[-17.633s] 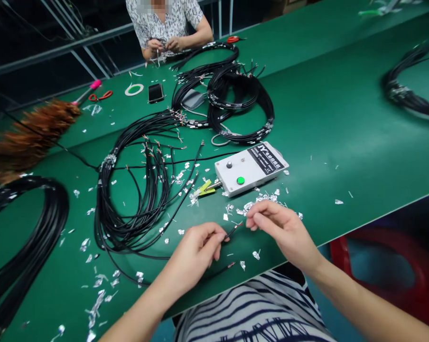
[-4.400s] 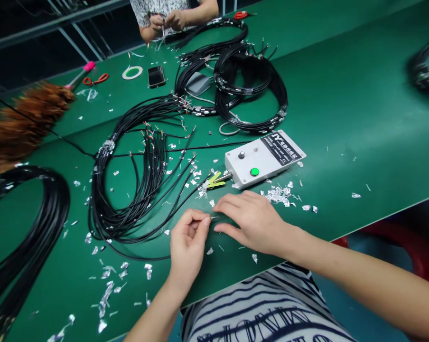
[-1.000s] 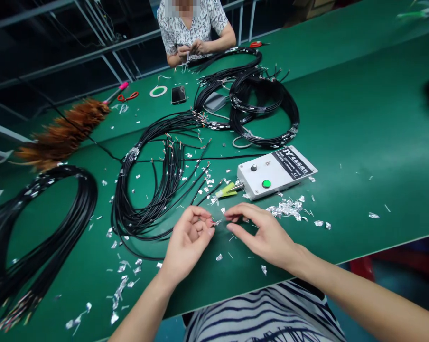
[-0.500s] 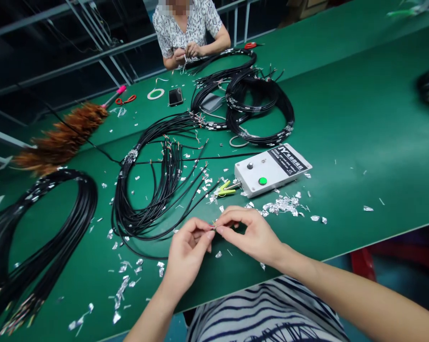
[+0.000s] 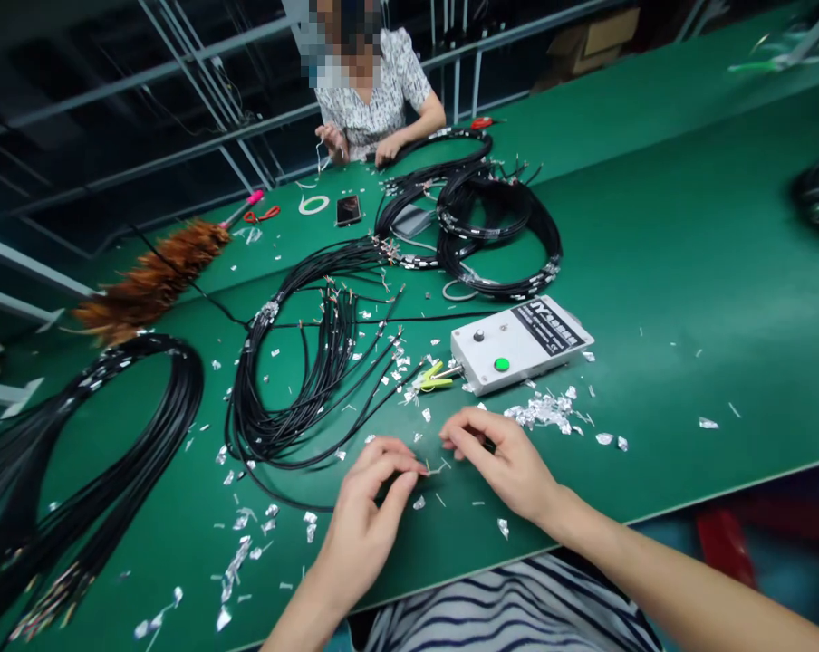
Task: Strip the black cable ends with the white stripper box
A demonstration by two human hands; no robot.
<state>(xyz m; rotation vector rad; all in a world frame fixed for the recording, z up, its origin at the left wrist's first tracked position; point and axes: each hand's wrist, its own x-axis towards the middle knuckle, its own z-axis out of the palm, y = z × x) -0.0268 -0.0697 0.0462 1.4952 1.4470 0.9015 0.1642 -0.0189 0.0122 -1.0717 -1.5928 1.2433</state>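
Observation:
My left hand (image 5: 377, 507) is closed on the end of a black cable (image 5: 293, 503), whose thin bare wires (image 5: 438, 468) stick out past the fingertips. That cable runs back to a coil of black cables (image 5: 243, 407) at the left. A short way to the right, my right hand (image 5: 501, 457) hovers apart from the wires, thumb and fingers pinched together; whether something tiny is between them I cannot make out. Just beyond both hands stands a white box (image 5: 481, 367) with a green button, and a yellow-green clip (image 5: 435, 378) at its side.
Foil scraps (image 5: 542, 409) litter the green table (image 5: 668, 308). More cable coils lie at the left (image 5: 185, 380) and behind the box (image 5: 552, 244). Across the table sits a person (image 5: 372, 100) near a phone (image 5: 348, 210), a tape roll (image 5: 313, 206), red scissors (image 5: 261, 215) and a brown duster (image 5: 165, 272).
My hands were together at the wire end; now my right hand has drawn away to the right. The person across has moved their hands apart. The camera view has shifted slightly.

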